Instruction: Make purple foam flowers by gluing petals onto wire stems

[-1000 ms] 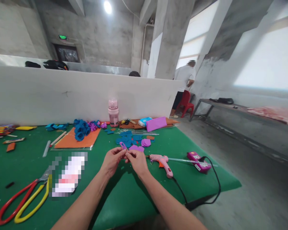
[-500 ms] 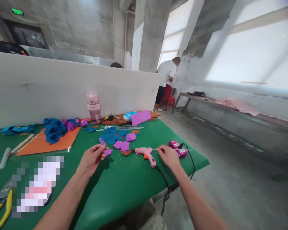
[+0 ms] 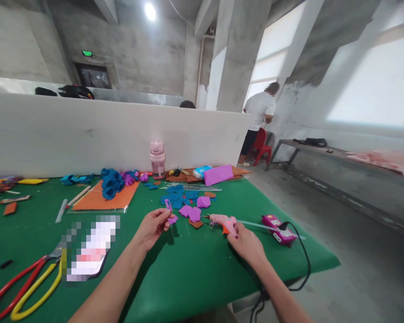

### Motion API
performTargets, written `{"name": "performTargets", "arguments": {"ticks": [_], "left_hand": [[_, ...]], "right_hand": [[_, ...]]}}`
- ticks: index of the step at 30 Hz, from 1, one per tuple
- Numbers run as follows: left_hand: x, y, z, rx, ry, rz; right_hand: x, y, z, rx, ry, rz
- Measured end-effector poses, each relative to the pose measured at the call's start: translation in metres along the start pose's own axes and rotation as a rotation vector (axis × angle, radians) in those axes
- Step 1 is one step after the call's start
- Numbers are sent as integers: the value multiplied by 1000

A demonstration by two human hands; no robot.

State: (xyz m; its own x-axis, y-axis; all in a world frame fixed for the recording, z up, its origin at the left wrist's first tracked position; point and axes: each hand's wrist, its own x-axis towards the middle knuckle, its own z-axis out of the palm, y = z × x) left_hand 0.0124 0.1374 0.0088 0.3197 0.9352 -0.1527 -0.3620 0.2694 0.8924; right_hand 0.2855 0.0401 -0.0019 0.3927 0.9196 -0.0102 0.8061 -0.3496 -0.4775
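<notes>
My left hand (image 3: pixel 155 226) is closed in a pinch on a small curled purple cut-out (image 3: pixel 169 205), felt or paper, held above the table. My right hand (image 3: pixel 247 244) is wrapped round the handle of a pink hot glue gun (image 3: pixel 220 219), whose nozzle points left. A clear glue stick (image 3: pixel 251 224) sticks out of the gun's rear. Flat purple cut-outs (image 3: pixel 194 214) lie between the two hands, beside a brown piece (image 3: pixel 195 224). Behind them are scattered blue cut-outs (image 3: pixel 175 197) and another purple stack (image 3: pixel 204 202).
A magenta power box (image 3: pixel 278 230) with a black cord sits at the right. Red-and-yellow-handled shears (image 3: pixel 37 282) and a phone (image 3: pixel 96 249) lie at the left. Blue rolled pieces (image 3: pixel 111 184) rest on an orange sheet (image 3: pixel 101 202). A pink bottle (image 3: pixel 157 159) stands by the white partition (image 3: pixel 121 134).
My right hand has moved from the glue stick at the gun's rear to the gun's handle. The left hand still pinches the purple cut-out. My view has turned left.
</notes>
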Motion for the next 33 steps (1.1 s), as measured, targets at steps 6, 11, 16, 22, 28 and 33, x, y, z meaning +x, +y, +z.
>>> {"name": "performTargets", "arguments": {"ticks": [6, 11, 16, 22, 28, 33], "left_hand": [[-1, -2, 0, -65, -81, -52], [1, -4, -2, -110, -62, -79], [2, -4, -3, -125, -39, -84], [1, -5, -2, -117, -46, -71], [-1, -4, 0, -109, -44, -78], [1, -5, -1, -92, -38, -87]], "right_hand": [[-7, -7, -10, 1225, -277, 134], [-13, -24, -13, 1562, -494, 193], [-24, -41, -7, 1322, -306, 53], [-34, -51, -19, 1035, -199, -129], [-42, -60, -30, 954, -187, -178], [-49, -64, -31, 850, -202, -234]]}}
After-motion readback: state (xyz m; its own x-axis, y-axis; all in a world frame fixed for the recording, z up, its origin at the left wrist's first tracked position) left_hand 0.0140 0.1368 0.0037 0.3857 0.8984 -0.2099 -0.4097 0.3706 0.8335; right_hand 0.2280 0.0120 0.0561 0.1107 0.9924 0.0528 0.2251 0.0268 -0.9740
